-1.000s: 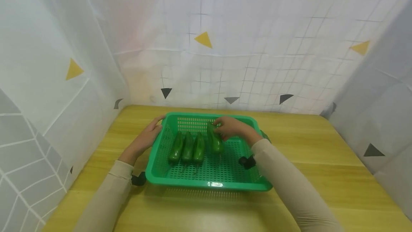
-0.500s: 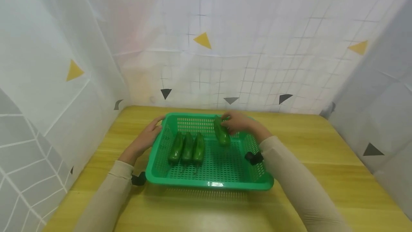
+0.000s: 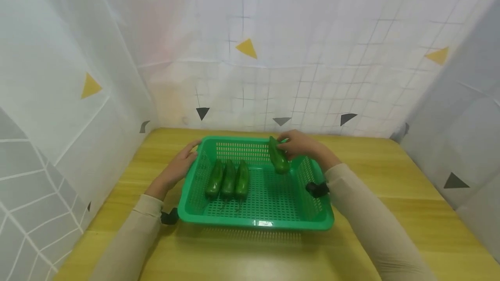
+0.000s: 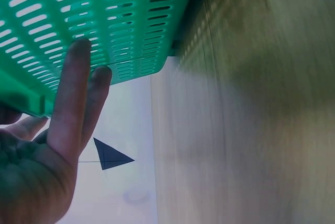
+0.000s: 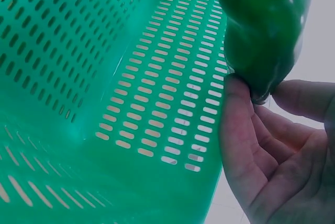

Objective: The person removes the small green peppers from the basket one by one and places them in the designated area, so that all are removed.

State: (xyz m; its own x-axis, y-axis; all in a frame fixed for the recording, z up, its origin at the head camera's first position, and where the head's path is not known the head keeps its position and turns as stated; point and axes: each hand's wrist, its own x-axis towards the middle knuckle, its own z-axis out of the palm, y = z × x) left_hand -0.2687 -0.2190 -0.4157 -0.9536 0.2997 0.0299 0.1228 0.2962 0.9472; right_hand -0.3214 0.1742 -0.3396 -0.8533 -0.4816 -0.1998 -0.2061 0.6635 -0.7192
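Note:
My right hand [image 3: 300, 143] pinches a long green pepper [image 3: 279, 158] near its narrow end, over the back right of a green plastic basket [image 3: 258, 222]. In the right wrist view, thumb and fingertips close on the pepper's tip [image 5: 264, 41], and its thicker end points away from the hand. Three more green peppers [image 3: 228, 180] lie side by side in the left half of the basket. My left hand [image 3: 179, 169] rests at the basket's left rim. In the left wrist view, its straight fingers [image 4: 73, 98] lie against the slotted outer wall.
The basket stands on a yellow wooden table [image 3: 375, 194]. White curtains with yellow and dark triangles [image 3: 312, 55] hang behind the table and along both sides. Black wrist cameras [image 3: 317, 189] sit at the sleeves.
My right hand has lifted the pepper and carried it right and back, away from the three lying peppers. The left hand stays at the left rim.

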